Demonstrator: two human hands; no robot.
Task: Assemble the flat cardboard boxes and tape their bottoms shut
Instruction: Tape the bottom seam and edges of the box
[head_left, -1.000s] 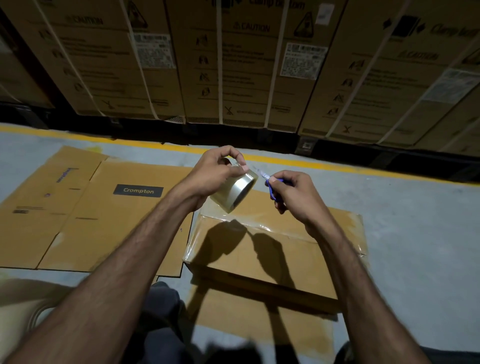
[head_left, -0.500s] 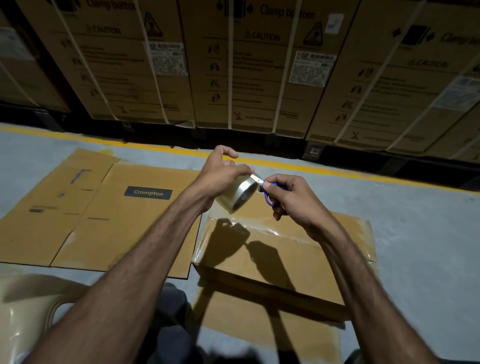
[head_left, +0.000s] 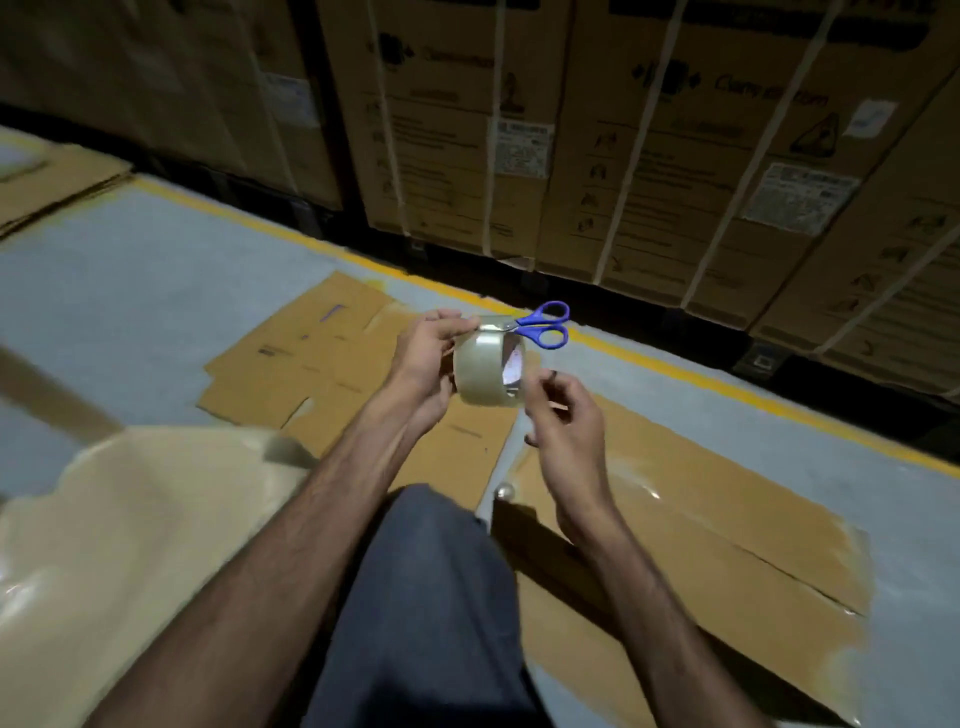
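My left hand (head_left: 423, 358) grips a roll of clear tape (head_left: 483, 364) at chest height. It also pins the blades of blue-handled scissors (head_left: 540, 325) against the top of the roll, with the handles sticking out to the right. My right hand (head_left: 566, 421) hovers just right of and below the roll, its fingers loosely curled and holding nothing. A taped brown box (head_left: 701, 519) lies on the floor under my right arm. A flat unfolded cardboard box (head_left: 322, 358) lies beyond my left hand.
Another taped cardboard piece (head_left: 130, 545) fills the lower left. My knee in grey trousers (head_left: 431, 597) is between my arms. Tall strapped cartons (head_left: 649, 156) line the back behind a yellow floor line (head_left: 727, 384). Stacked flat cardboard (head_left: 52, 182) sits far left.
The scissors have passed from my right hand to my left, which now holds them against the roll. My right hand has let go and dropped lower. The view has swung to the left.
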